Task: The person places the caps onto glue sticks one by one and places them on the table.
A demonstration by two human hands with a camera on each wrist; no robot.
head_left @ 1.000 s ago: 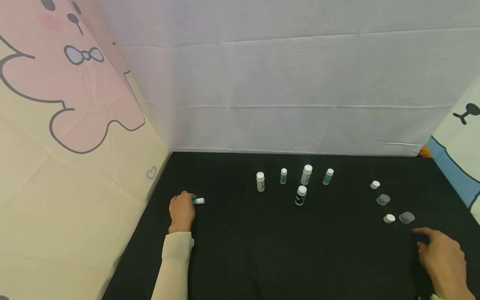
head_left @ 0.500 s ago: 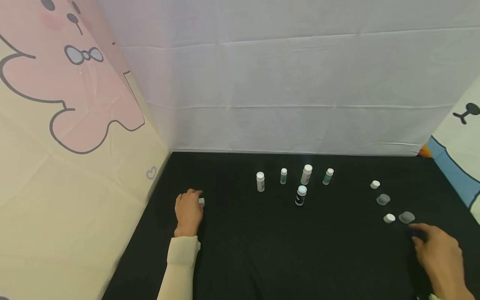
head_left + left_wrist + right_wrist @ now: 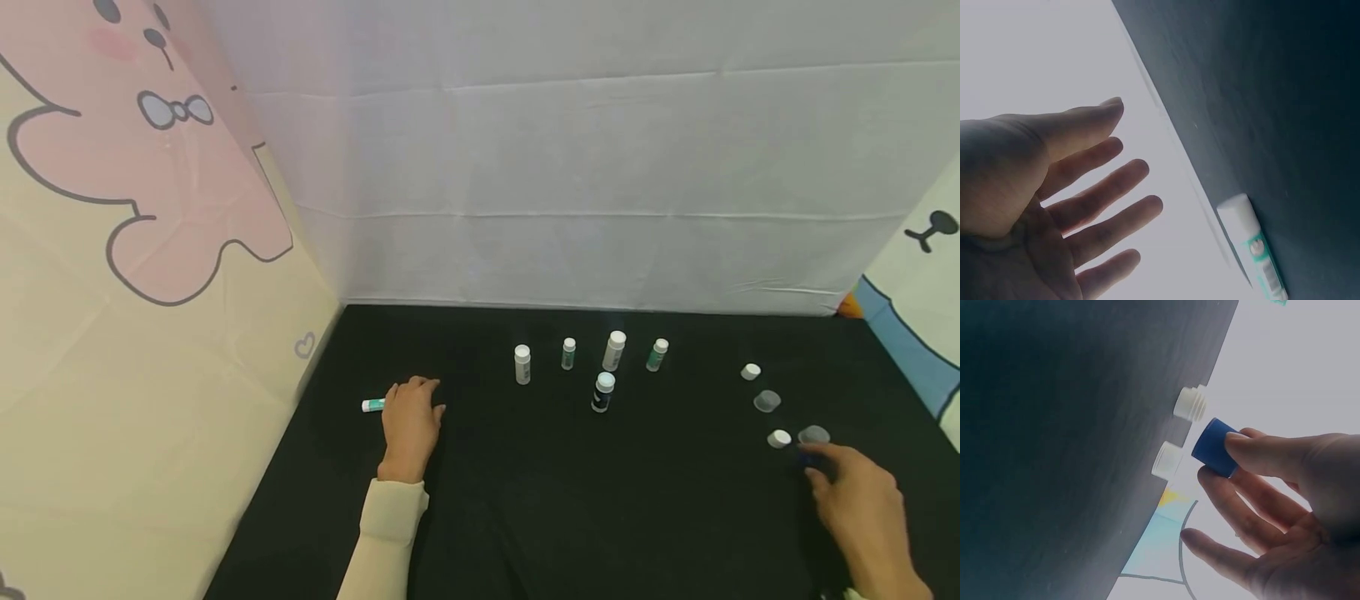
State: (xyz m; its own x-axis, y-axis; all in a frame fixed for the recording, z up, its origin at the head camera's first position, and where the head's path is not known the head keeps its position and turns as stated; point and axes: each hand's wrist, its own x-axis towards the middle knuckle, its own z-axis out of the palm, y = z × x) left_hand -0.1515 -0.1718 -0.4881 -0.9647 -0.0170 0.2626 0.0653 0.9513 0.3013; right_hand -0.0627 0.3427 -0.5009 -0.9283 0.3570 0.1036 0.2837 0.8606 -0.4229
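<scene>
My left hand (image 3: 408,425) is over the black table at the left, fingers apart and holding nothing. Partly behind it lies a small bottle (image 3: 372,405) with a green label and white ends; the left wrist view shows this bottle (image 3: 1250,240) beyond the spread fingertips. At the far right, my right hand (image 3: 862,492) pinches a blue cap (image 3: 1215,448) between thumb and fingers. In the head view that hand comes right to the front edge of a clear cup (image 3: 813,434), overlapping it. A white cap (image 3: 779,438) sits left of the cup.
Several white-capped bottles stand across the table's middle, among them a dark-labelled one (image 3: 602,392), a plain white one (image 3: 522,365) and a green-labelled one (image 3: 656,356). Farther back at right are another clear cup (image 3: 767,401) and white cap (image 3: 751,372). A white cloth (image 3: 525,208) hangs behind.
My left hand has come off the lying bottle and shifted right, baring the bottle's left end. My right hand, with the blue cap, has moved left and slightly farther back toward the clear cup.
</scene>
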